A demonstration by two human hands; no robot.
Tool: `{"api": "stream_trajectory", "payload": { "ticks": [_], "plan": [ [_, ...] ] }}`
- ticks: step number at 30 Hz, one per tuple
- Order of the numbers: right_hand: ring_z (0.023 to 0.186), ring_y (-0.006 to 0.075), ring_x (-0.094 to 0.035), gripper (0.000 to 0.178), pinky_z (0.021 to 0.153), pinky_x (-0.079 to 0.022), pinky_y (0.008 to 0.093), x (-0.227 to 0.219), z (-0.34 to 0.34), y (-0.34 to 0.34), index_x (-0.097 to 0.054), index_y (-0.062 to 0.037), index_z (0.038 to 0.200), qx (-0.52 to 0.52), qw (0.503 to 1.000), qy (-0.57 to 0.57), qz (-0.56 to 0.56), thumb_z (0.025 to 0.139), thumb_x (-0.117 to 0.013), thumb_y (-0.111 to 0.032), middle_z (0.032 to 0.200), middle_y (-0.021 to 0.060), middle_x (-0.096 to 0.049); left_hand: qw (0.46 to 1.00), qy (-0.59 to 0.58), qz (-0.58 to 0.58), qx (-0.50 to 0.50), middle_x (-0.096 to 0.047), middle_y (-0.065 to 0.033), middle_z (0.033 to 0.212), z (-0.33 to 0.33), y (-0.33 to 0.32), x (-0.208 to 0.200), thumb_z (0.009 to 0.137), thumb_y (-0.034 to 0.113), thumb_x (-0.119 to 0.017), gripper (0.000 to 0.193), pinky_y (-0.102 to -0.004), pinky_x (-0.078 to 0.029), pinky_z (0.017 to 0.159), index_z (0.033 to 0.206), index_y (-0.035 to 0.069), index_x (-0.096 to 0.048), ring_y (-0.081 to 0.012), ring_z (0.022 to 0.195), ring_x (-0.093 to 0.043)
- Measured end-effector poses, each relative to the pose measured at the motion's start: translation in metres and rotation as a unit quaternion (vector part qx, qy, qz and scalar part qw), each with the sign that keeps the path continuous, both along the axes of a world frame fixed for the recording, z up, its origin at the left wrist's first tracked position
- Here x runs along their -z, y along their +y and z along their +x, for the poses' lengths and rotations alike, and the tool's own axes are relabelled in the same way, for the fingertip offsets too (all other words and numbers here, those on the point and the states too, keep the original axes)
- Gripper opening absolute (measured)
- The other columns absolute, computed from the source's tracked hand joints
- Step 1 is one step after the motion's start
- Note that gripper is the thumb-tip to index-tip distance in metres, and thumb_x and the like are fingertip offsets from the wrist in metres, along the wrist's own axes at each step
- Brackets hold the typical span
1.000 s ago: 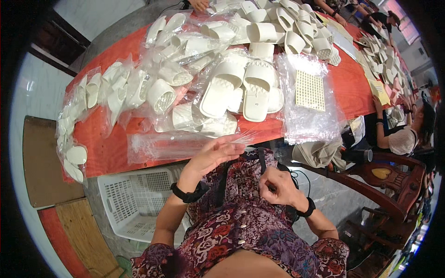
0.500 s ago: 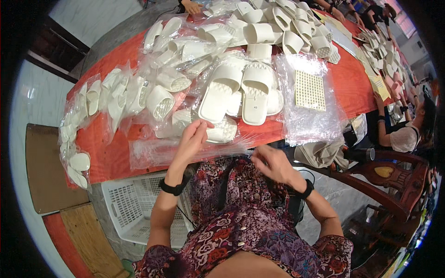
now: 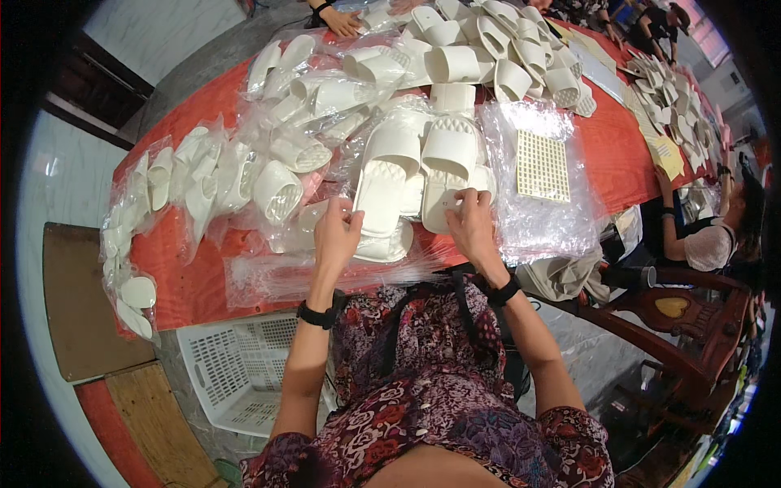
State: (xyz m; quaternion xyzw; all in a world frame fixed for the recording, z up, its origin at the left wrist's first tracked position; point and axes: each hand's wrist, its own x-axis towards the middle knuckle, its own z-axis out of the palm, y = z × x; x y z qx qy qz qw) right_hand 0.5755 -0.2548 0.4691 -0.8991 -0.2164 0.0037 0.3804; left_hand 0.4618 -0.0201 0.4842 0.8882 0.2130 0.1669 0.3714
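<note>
Two white slippers lie side by side in front of me, toes pointing away, on top of other white slippers. My left hand (image 3: 338,236) has its fingers closed at the heel edge of the left slipper (image 3: 380,199). My right hand (image 3: 473,228) pinches the heel edge of the right slipper (image 3: 438,195), close to a small mark on its insole. Part of that heel is hidden by the fingers. Below my hands, flat clear plastic bags (image 3: 285,278) lie along the near table edge.
Bagged slippers (image 3: 281,191) spread across the left of the red table (image 3: 183,281); loose ones (image 3: 455,65) are heaped at the back. A sticker sheet (image 3: 543,167) rests on clear bags at right. A white crate (image 3: 236,374) and wooden chair (image 3: 683,305) stand below. Other people work around.
My right hand has come up from the near edge to the right slipper's heel. Both slippers have shifted slightly nearer to me. Another person's hand at the back has moved in over the slippers.
</note>
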Motion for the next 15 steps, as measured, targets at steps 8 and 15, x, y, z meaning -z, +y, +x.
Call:
{"api": "stream_trajectory", "payload": {
  "ticks": [8,15],
  "plan": [
    [0.089,0.0403,-0.053,0.037,0.076,-0.049,0.0438,-0.003,0.000,-0.028,-0.050,-0.0005,0.109,-0.039,0.998,0.045,0.007,0.076,-0.065,-0.005,0.106,0.0222,-0.043,0.999,0.040,-0.029,-0.006,-0.066,-0.0145,0.074,-0.037,-0.029,-0.018,0.081,0.019,-0.069,0.031,-0.0407,-0.047,0.062,0.101,0.003,-0.052,-0.0336,0.070,-0.064],
    [0.087,0.0344,-0.053,0.026,0.070,-0.046,0.0419,-0.012,-0.007,-0.017,-0.058,-0.0046,0.097,0.005,0.995,-0.097,-0.020,0.075,-0.070,-0.010,0.094,0.0150,-0.051,0.996,0.084,-0.020,0.006,-0.062,-0.0120,0.078,-0.044,-0.046,-0.010,0.078,0.021,-0.072,0.032,-0.0396,-0.047,0.064,0.099,0.005,-0.053,-0.0301,0.072,-0.062]
  ]
}}
